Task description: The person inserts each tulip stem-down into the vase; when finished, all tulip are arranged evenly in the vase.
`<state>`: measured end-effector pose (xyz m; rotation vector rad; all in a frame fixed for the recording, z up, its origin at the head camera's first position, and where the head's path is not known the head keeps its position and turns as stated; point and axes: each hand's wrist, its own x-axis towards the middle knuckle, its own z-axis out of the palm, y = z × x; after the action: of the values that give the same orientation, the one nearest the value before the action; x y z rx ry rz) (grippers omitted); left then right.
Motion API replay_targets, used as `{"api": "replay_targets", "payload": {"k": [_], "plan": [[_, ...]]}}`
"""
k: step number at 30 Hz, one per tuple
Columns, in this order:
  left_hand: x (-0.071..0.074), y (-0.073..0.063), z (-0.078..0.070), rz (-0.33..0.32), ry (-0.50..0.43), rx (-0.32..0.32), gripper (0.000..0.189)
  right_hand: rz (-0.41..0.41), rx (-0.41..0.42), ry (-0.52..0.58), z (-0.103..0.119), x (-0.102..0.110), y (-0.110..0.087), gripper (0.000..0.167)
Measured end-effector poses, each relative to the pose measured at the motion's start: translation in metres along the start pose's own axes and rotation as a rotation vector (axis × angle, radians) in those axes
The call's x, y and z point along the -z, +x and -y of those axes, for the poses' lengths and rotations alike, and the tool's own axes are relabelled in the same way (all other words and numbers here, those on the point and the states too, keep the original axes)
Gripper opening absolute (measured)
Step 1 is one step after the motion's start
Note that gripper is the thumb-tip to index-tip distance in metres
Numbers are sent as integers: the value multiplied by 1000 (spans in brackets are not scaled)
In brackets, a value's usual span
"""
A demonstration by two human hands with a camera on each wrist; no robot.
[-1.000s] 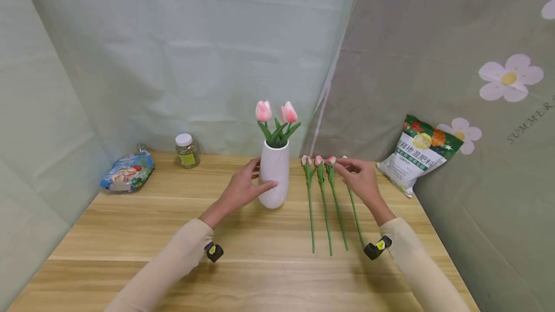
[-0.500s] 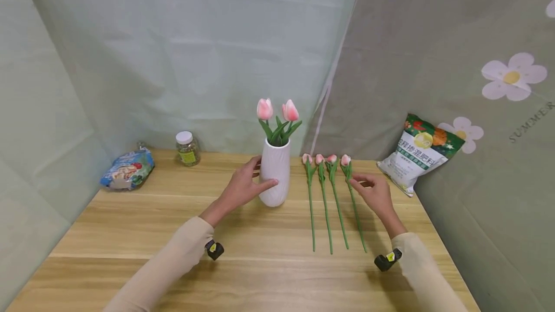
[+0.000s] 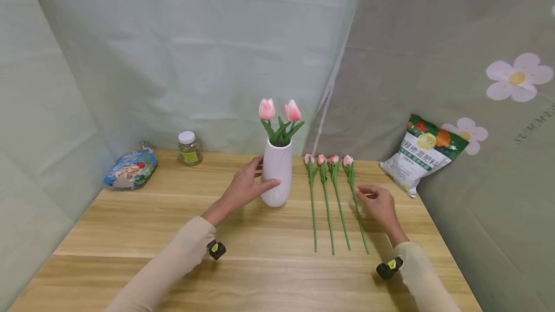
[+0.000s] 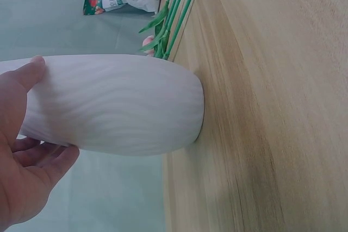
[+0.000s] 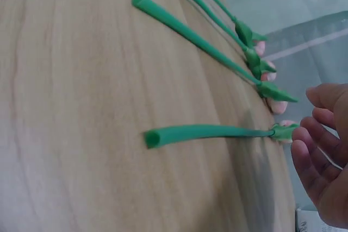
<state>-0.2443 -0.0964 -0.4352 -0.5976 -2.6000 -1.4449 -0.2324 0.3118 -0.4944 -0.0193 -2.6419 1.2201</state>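
Observation:
My left hand [image 3: 244, 187] holds the white ribbed vase [image 3: 278, 172], thumb on the near side and fingers round the left. It stands upright on the wooden table, and two pink tulips [image 3: 267, 110] with green leaves rise from its mouth. In the left wrist view the vase [image 4: 119, 104] lies between thumb and fingers. Several more tulips [image 3: 312, 196] lie side by side to the right of the vase, blooms toward the back. Beside the rightmost tulip [image 3: 359, 218] is my right hand [image 3: 381, 203]; its fingers [image 5: 307, 161] are loosely bent and hold nothing in the right wrist view.
A green and white fertilizer bag [image 3: 418, 158] leans against the curtain at the back right. At the back left stand a white-lidded jar [image 3: 190, 150] and a blue printed bag [image 3: 131, 168]. Curtains [image 3: 195, 52] border the table's back and sides.
My right hand has moved from the tulip blooms right and toward me, ending by the rightmost stem. My left hand keeps its hold on the vase.

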Motion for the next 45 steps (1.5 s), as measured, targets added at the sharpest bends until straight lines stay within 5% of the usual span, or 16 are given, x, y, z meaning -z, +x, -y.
{"api": "replay_targets", "payload": {"k": [17, 45], "plan": [[-1, 0, -2, 5, 7, 10, 84, 51, -21, -71, -22, -3, 1, 32], [1, 0, -2, 7, 4, 12, 84, 70, -31, -148, -22, -13, 10, 28]]}}
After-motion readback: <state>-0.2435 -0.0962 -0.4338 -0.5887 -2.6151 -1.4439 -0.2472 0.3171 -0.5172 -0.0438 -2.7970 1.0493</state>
